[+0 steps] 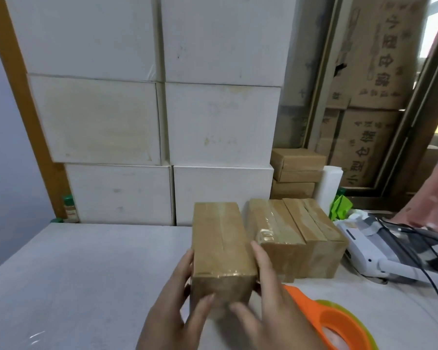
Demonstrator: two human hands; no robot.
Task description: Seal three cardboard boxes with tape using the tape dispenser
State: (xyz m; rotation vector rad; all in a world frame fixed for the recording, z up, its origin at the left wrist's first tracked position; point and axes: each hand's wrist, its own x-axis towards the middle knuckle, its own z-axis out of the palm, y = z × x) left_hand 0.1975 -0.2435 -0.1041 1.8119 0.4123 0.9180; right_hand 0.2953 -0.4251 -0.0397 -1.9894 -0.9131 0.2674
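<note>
A: Which step is this, do you think?

B: The end of the third seal, I believe. The cardboard box (pixel 220 238) in front already carries a clear strip along its top seam, and the strip folds down over the near end. The two other boxes (pixel 296 223) at its right, touching each other, are taped as well.

A: And the hands?

B: Both are clamped on it. The left hand (pixel 172 306) holds the near left corner, with the fingers laid along the side and the thumb on the near end face. The right hand (pixel 271 299) does the same at the near right corner. The tape dispenser (pixel 339 322) (orange, with a roll on it) is just beside the right wrist, and no fingers hold it.

A: Where is the box, and how does it point?

B: It is on the counter (pixel 86 274), just left of the pair, with a narrow gap between. Its long axis runs away from the person, and the far end points toward the stacked white cartons (pixel 99 122). Whether the near end is lifted, I cannot tell.

A: What does the next move ask for?

B: Probably to rub the folded tape flat on the end face, then to slide the box against the others. If the underside is unsealed, the box needs turning over, and the dispenser again.
</note>
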